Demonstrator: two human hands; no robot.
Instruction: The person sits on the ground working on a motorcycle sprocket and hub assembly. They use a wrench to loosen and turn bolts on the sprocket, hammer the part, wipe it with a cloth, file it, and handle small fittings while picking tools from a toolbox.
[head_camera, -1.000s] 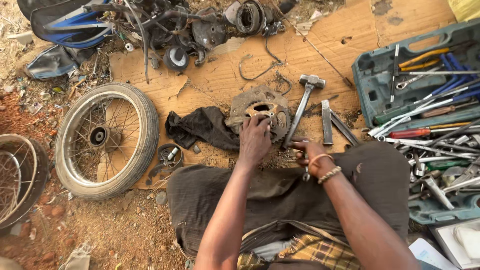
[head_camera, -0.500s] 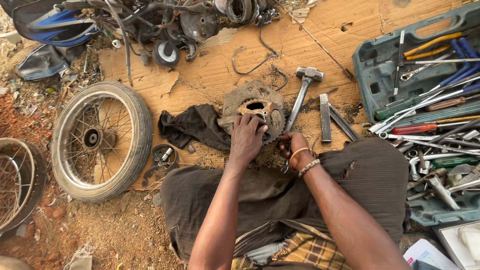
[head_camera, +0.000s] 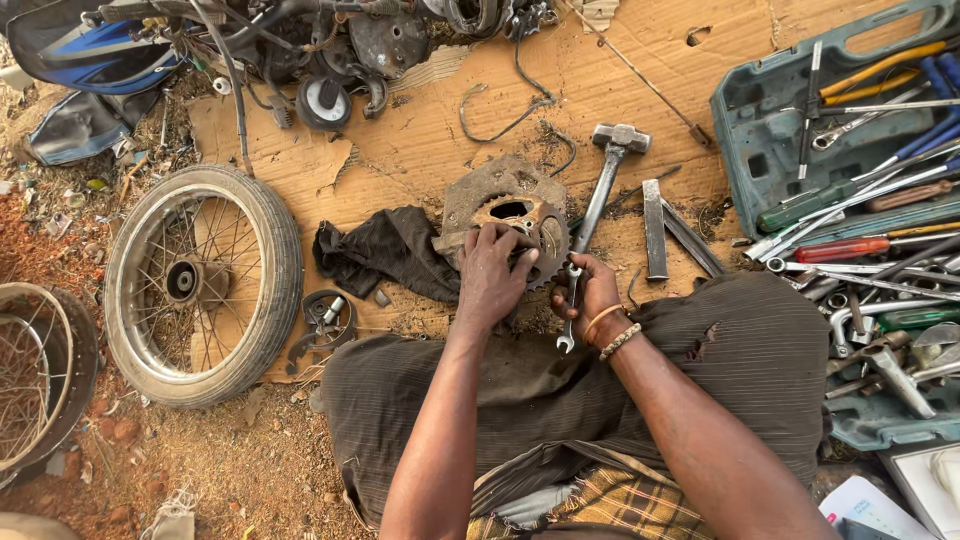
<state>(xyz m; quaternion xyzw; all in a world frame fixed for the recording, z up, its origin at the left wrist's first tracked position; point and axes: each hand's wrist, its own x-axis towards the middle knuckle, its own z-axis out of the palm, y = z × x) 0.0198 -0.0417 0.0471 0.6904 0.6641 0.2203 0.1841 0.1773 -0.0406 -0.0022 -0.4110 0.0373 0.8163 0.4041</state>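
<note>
Fingers of the left hand (head_camera: 492, 275) are spread and curled down over the rusty toothed steel sprocket with its round hub plate (head_camera: 520, 222), the tips pressing on the rim of its centre opening. The right hand (head_camera: 590, 295), wearing two bead and band bracelets at the wrist, is closed around a slim silver combination spanner (head_camera: 570, 305), whose open end pokes out below the fist, toward the person's lap.

The sprocket lies flat on the brown corrugated cardboard sheet (head_camera: 420, 140), right in front of the person's knees. Taking the sprocket as the landmark: a crumpled black rag (head_camera: 385, 250) touches its left edge; a steel-headed hammer with a grey handle (head_camera: 605, 180) lies just to its right, and a flat metal chisel bar (head_camera: 653, 228) sits beyond that. Well to the left of the sprocket rests a spoked motorcycle wheel with a worn tyre (head_camera: 200, 285); well to the right stands an open teal plastic toolcase (head_camera: 770, 110) full of screwdrivers and spanners. Above it is a tangle of dark engine parts and cables.

The sprocket looks heavy, rigid and gritty with rust, unlikely to slip but sharp at the teeth; gripping by the hub rim or flat face seems safer than by the toothed edge.
</note>
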